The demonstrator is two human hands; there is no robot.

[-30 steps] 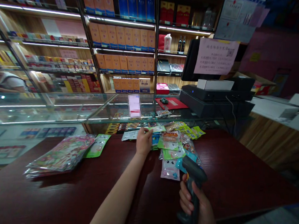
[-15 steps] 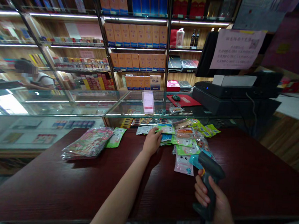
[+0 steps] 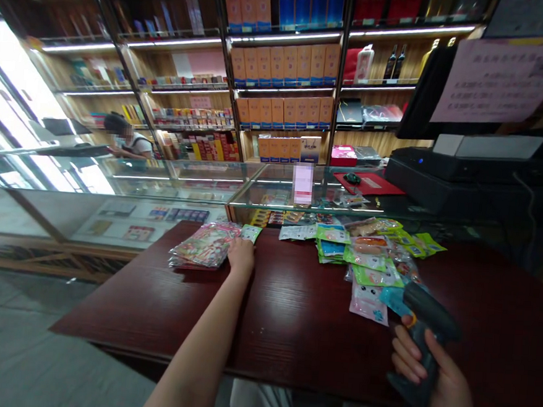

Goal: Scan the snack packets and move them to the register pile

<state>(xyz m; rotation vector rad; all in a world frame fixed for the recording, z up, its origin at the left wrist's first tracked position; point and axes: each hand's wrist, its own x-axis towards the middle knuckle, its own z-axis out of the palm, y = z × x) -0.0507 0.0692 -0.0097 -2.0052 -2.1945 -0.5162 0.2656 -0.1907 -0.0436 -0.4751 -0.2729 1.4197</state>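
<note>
Scanner [image 3: 431, 314] in the right hand [image 3: 447, 383], fingers wrapped round the handle, and its head points forward and left, towards the packet heap [image 3: 373, 266]. Over on the other side, the left hand [image 3: 241, 255] reaches out to a green packet [image 3: 251, 232], which lies just ahead of its knuckles and slightly to the right; whether those fingers are pinching it or only resting there, I can't tell. Left is clearly the nearer hand, with the right well apart. The packet's long axis? Too much is covered to call it. Immediately left of that grip sits the plastic-wrapped stack [image 3: 206, 245], and to its right, across bare tabletop [image 3: 286, 316], come the green pouches [image 3: 332, 244].
</note>
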